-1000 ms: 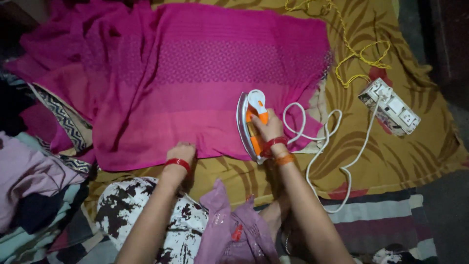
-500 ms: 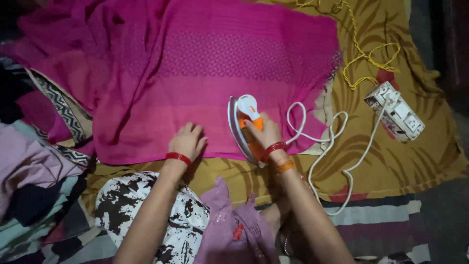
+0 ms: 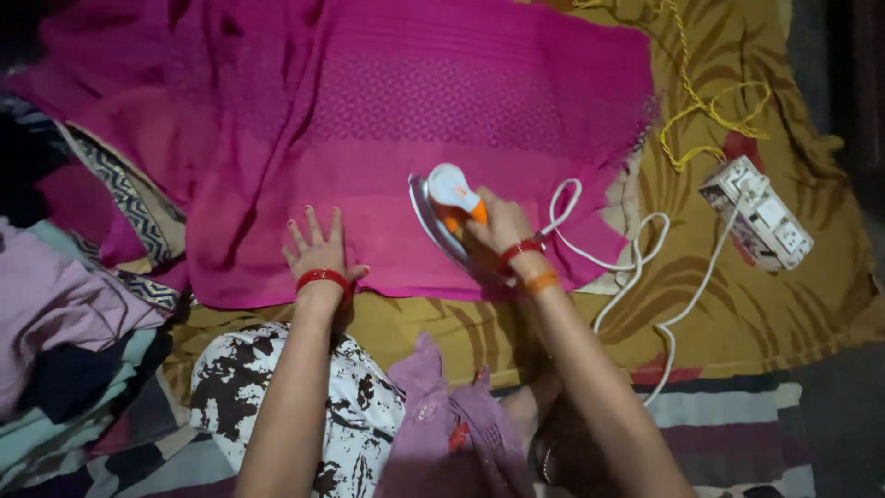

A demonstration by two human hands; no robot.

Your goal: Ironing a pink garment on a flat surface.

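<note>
My right hand (image 3: 498, 224) is gripping the orange handle of the iron (image 3: 444, 214), fingers clenched around it, and the iron is sitting tilted on the pink cloth (image 3: 415, 120) near its front edge. My left hand (image 3: 318, 251) is lying flat and open on the same cloth, fingers spread, pressing just inside that front edge. The cloth is spreading over a mustard patterned sheet (image 3: 737, 304); the iron's white cord (image 3: 636, 267) is looping across the sheet to a white power strip (image 3: 758, 224) toward its right edge, near a yellow rope (image 3: 701, 111). Folded clothes (image 3: 64, 323) are piling at the left, dim and partly cut off. The iron's soleplate is probably touching the cloth, though my hand is hiding it.
</note>
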